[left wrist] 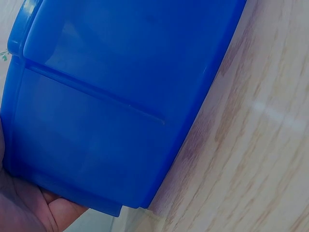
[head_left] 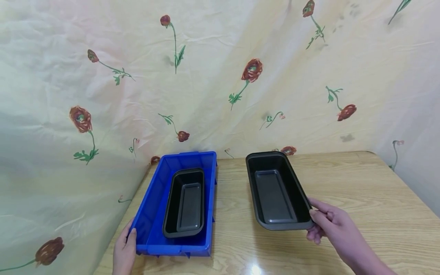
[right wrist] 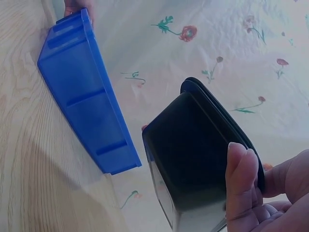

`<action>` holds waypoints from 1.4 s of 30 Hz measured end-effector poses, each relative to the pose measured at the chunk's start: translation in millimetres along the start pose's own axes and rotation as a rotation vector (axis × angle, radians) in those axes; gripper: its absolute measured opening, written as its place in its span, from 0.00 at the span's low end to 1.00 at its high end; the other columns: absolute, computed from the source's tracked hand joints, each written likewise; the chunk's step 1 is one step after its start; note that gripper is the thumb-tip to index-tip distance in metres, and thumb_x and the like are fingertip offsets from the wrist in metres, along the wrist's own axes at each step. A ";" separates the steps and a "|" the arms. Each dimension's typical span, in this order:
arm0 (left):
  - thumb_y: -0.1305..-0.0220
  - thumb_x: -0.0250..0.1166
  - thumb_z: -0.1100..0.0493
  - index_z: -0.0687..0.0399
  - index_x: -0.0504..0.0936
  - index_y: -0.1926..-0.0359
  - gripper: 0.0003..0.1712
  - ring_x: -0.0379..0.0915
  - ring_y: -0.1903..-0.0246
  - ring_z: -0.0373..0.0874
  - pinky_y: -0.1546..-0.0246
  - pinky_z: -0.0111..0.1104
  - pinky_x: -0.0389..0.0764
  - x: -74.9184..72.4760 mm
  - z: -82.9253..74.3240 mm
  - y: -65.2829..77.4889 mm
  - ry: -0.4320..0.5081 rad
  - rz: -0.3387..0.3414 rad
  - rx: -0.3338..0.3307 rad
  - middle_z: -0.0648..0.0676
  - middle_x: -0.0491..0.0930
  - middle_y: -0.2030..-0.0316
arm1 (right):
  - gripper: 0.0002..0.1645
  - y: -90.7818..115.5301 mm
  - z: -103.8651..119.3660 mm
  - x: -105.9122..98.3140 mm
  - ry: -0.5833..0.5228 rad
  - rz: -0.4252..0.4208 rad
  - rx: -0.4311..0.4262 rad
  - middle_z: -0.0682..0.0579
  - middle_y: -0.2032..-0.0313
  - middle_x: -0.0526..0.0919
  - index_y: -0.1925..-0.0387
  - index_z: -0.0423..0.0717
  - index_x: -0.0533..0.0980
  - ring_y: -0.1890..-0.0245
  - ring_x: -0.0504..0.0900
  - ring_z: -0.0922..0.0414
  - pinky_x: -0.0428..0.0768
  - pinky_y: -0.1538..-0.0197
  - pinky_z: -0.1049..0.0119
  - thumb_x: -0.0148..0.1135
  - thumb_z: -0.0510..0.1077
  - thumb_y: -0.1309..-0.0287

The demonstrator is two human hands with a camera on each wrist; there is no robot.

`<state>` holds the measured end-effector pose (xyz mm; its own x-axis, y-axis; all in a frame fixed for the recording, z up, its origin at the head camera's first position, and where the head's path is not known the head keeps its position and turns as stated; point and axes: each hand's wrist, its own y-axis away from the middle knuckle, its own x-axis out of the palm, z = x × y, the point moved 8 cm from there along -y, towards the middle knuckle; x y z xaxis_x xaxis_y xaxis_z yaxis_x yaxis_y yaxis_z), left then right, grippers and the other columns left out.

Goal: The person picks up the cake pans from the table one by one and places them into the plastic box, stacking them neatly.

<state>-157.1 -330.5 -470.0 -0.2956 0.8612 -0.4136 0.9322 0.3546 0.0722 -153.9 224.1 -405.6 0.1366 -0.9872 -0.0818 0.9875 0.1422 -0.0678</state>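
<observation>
A blue plastic bin (head_left: 144,214) sits on the table's left side, and my left hand (head_left: 124,248) grips its near left rim. Inside it lies one dark loaf pan (head_left: 190,206), its hollow facing up. To the right, my right hand (head_left: 331,229) pinches the rim of a second dark loaf pan (head_left: 275,194) at its near right corner, thumb on top. In the right wrist view, this loaf pan (right wrist: 188,150) is tilted and its outer side shows, with curled fingers (right wrist: 241,169) beneath the rim. The left wrist view shows the bin's outer wall (left wrist: 106,96) close up.
The wooden table (head_left: 361,191) stretches to the right and in front of the bin. A cloth (head_left: 213,76) printed with red flowers hangs behind the table and along its left side.
</observation>
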 end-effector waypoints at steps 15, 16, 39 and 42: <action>0.15 0.38 0.56 0.67 0.53 0.20 0.31 0.49 0.26 0.72 0.30 0.66 0.56 -0.7 1.3 -0.2 -0.008 0.005 -0.011 0.74 0.53 0.24 | 0.33 -5.7 6.8 16.8 -0.053 0.038 -0.045 0.43 0.76 0.84 0.30 0.11 0.45 0.79 0.83 0.57 0.82 0.78 0.65 0.44 0.33 0.20; 0.15 0.38 0.56 0.67 0.53 0.20 0.31 0.49 0.26 0.72 0.30 0.66 0.56 -0.6 1.5 -0.2 -0.006 0.006 -0.011 0.74 0.53 0.24 | 0.33 -5.9 7.4 18.1 -0.053 0.038 -0.048 0.43 0.76 0.83 0.30 0.11 0.46 0.79 0.82 0.57 0.82 0.78 0.65 0.44 0.32 0.20; 0.15 0.38 0.56 0.68 0.53 0.21 0.31 0.50 0.27 0.74 0.31 0.67 0.57 0.2 2.1 -1.0 0.011 -0.002 -0.014 0.75 0.53 0.24 | 0.32 -11.0 13.6 36.4 -0.039 0.041 -0.035 0.43 0.76 0.84 0.29 0.12 0.48 0.79 0.83 0.55 0.83 0.77 0.63 0.44 0.33 0.20; 0.15 0.38 0.56 0.69 0.53 0.21 0.31 0.50 0.27 0.73 0.31 0.67 0.57 0.4 1.0 -0.2 0.019 -0.012 -0.008 0.75 0.54 0.25 | 0.32 -11.7 14.0 38.1 -0.040 0.050 -0.040 0.43 0.76 0.84 0.29 0.12 0.48 0.79 0.83 0.56 0.83 0.78 0.63 0.44 0.33 0.20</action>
<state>-157.2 -330.5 -471.1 -0.3106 0.8636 -0.3971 0.9269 0.3678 0.0751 -159.2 183.8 -394.0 0.1892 -0.9809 -0.0458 0.9757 0.1931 -0.1040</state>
